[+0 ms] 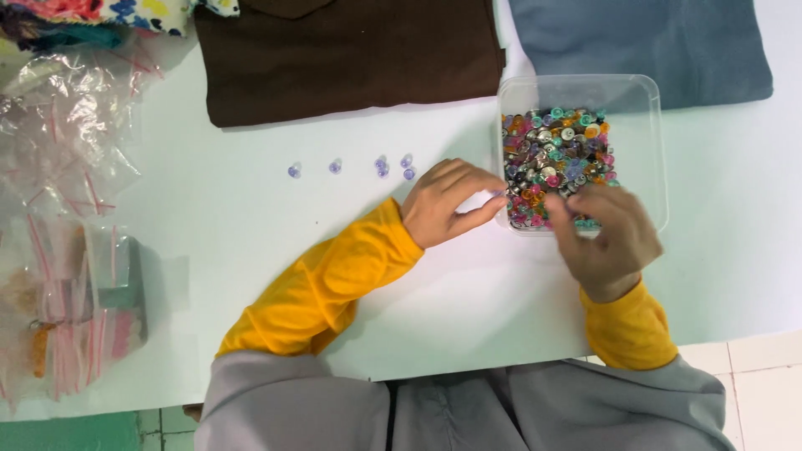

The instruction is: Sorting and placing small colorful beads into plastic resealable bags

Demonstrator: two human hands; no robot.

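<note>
A clear plastic box (643, 108) on the white table holds a heap of small colourful and metallic snap buttons (551, 154). My right hand (606, 238) reaches into the box's near side, its fingers blurred among the buttons. My left hand (451, 200) rests on the table at the box's left wall, thumb and fingers pinched around a small pale purple piece. Several purple buttons (382, 166) lie in a row on the table to the left of that hand. Both arms wear yellow sleeves.
A folded brown cloth (351, 58) and a grey-blue cloth (643, 42) lie at the far edge. Clear plastic bags (67, 276) with red zip strips cover the left side. Patterned fabric (100, 17) sits at the top left corner.
</note>
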